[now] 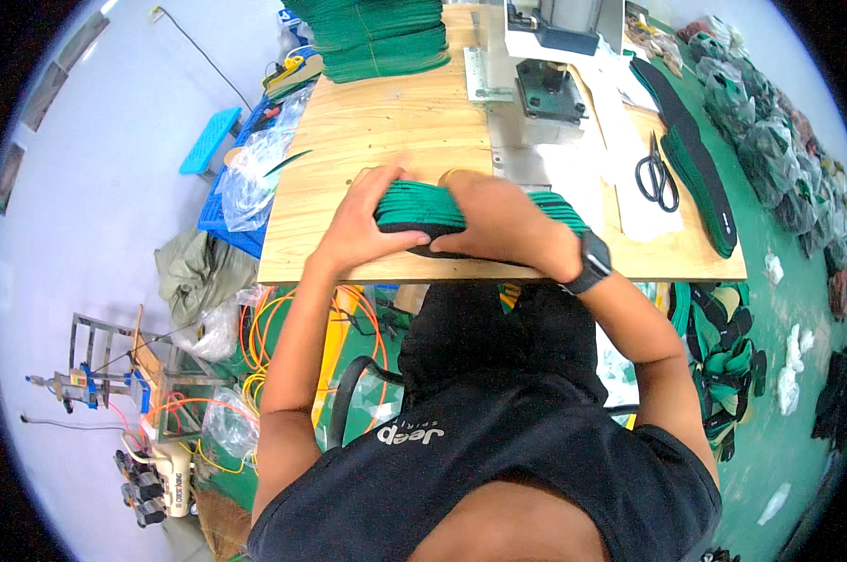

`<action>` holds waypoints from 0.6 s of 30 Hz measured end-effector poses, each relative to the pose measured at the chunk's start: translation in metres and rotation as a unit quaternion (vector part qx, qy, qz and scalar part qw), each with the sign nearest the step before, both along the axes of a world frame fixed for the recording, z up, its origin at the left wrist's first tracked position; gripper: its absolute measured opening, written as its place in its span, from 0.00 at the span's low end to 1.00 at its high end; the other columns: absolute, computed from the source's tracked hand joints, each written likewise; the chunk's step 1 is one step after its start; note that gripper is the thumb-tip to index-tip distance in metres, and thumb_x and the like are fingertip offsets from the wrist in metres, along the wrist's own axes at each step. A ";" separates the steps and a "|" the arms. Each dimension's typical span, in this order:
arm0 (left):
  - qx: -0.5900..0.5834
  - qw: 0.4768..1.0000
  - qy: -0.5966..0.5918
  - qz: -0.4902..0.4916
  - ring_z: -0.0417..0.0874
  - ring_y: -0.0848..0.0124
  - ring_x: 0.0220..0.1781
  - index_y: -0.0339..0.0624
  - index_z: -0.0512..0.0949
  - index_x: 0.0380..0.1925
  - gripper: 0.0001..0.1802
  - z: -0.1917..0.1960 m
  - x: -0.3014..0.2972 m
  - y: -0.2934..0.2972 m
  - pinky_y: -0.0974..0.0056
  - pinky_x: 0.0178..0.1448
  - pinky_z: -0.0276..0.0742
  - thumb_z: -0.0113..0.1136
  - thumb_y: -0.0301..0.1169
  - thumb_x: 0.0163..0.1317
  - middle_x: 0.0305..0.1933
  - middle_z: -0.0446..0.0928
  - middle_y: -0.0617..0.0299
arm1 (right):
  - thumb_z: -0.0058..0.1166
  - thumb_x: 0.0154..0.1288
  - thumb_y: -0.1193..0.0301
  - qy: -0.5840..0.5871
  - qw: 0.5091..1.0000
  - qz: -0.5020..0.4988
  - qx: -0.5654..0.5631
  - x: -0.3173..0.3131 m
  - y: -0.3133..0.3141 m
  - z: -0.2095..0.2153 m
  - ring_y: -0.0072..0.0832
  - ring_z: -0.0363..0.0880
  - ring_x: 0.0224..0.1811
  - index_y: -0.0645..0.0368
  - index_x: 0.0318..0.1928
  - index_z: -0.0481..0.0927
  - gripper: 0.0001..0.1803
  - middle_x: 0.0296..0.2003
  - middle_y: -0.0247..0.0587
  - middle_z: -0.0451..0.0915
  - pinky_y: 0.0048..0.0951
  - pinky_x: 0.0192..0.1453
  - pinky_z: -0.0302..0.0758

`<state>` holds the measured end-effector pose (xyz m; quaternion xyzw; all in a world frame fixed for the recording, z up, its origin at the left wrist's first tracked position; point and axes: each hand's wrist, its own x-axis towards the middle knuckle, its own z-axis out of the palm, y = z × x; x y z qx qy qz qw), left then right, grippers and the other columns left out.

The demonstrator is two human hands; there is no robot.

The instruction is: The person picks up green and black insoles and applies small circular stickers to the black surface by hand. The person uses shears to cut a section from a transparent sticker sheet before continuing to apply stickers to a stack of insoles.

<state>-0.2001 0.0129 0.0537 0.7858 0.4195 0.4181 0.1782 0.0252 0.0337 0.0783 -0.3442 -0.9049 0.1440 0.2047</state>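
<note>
Both hands are clamped round a thick stack of flat green foam insoles [422, 208], left hand [363, 225] and right hand [498, 220] squeezing from opposite ends, probably to keep edges squared, just below the grey press machine [545, 75], black scissors [658, 178] off right.

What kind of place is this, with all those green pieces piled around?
Most likely a small shoe-insole workshop. Both hands, left hand and right hand, grip a stack of green insoles on a wooden workbench. A press machine stands behind, with scissors and another tall green insole stack.
</note>
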 end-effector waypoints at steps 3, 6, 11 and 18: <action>-0.026 0.997 0.040 0.058 0.75 0.62 0.52 0.42 0.75 0.51 0.38 -0.007 -0.012 0.002 0.61 0.57 0.69 0.76 0.36 0.34 0.46 0.74 0.56 | 0.69 0.42 0.55 -0.037 0.995 0.003 0.096 0.033 0.002 0.012 0.52 0.73 0.46 0.68 0.49 0.70 0.38 0.40 0.57 0.75 0.42 0.51 0.70; 0.013 0.997 0.052 0.048 0.71 0.55 0.56 0.41 0.70 0.56 0.43 -0.016 -0.027 0.001 0.57 0.60 0.67 0.76 0.41 0.36 0.54 0.70 0.50 | 0.70 0.39 0.57 -0.067 0.997 -0.004 0.030 0.075 0.008 0.004 0.51 0.71 0.48 0.66 0.51 0.69 0.40 0.41 0.56 0.73 0.40 0.53 0.68; -0.021 0.993 0.079 0.090 0.64 0.56 0.65 0.40 0.56 0.66 0.57 -0.008 -0.005 -0.004 0.57 0.68 0.57 0.76 0.38 0.34 0.62 0.64 0.49 | 0.70 0.41 0.58 0.070 0.995 -0.006 0.067 0.075 -0.004 -0.019 0.49 0.71 0.47 0.67 0.49 0.69 0.38 0.44 0.54 0.72 0.39 0.51 0.70; 0.047 0.994 0.050 0.083 0.73 0.58 0.54 0.39 0.74 0.47 0.34 -0.006 -0.012 -0.018 0.60 0.59 0.68 0.75 0.32 0.35 0.49 0.72 0.52 | 0.72 0.38 0.64 0.142 0.988 -0.033 0.059 0.084 -0.008 -0.032 0.49 0.72 0.46 0.64 0.51 0.68 0.38 0.44 0.52 0.72 0.38 0.48 0.72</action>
